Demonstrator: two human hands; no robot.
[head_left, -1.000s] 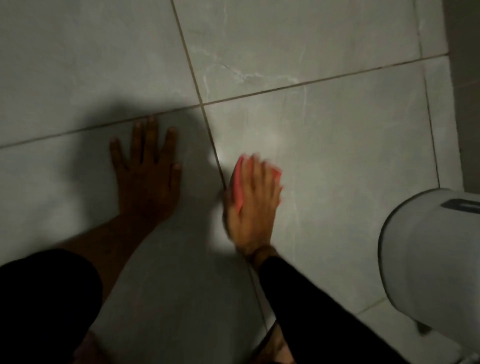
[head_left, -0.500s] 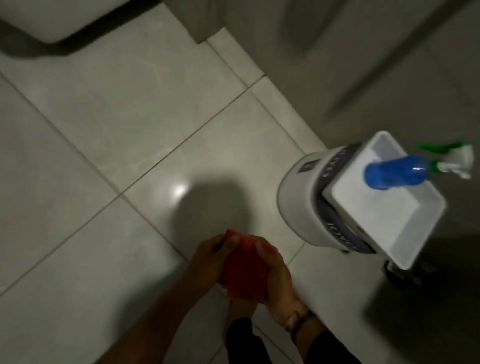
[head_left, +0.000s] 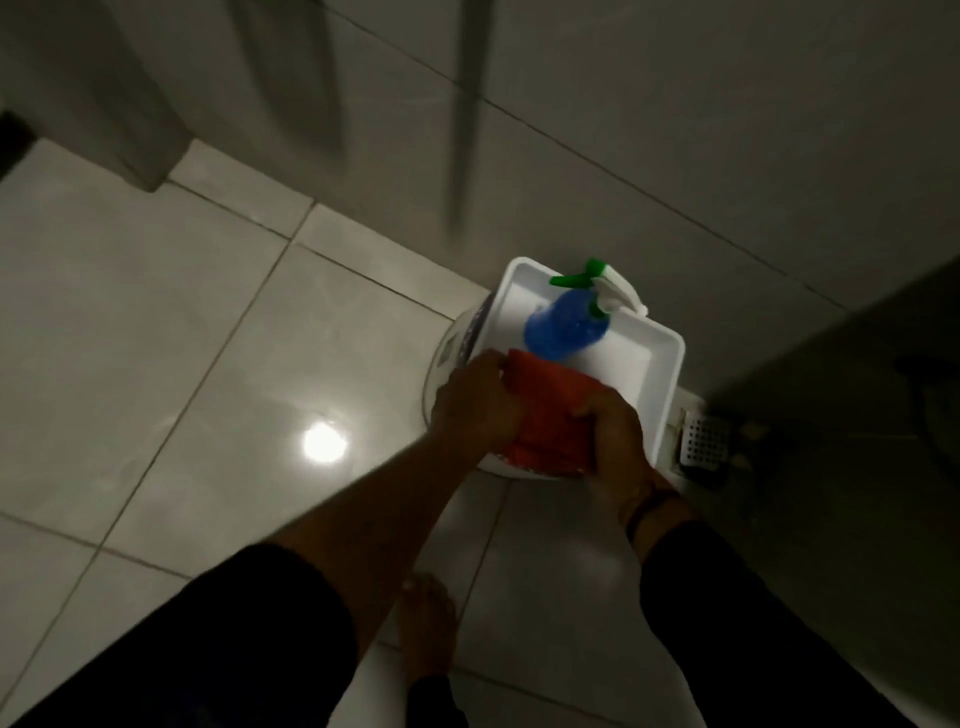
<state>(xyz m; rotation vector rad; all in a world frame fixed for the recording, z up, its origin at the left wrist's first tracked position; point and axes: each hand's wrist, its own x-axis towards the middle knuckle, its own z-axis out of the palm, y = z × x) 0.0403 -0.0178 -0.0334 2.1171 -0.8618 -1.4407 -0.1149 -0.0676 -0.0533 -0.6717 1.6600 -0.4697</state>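
Both my hands hold a red cloth (head_left: 550, 415) over the near edge of a white tray (head_left: 660, 374). My left hand (head_left: 475, 402) grips the cloth's left side, and my right hand (head_left: 615, 436) grips its right side. The tray sits on top of a round white bucket (head_left: 452, 358). A blue spray bottle (head_left: 563, 325) with a green and white trigger head lies in the tray, just beyond the cloth.
Pale glossy floor tiles (head_left: 156, 338) spread to the left, with a bright light reflection on them. A tiled wall (head_left: 675, 130) rises behind the bucket. A square floor drain (head_left: 704, 441) lies right of the tray. My bare foot (head_left: 428, 618) stands below.
A second ago my right hand wiped the floor with the cloth while the left lay flat. Both hands then took the cloth and brought it up over the tray; the view swung to the bucket.
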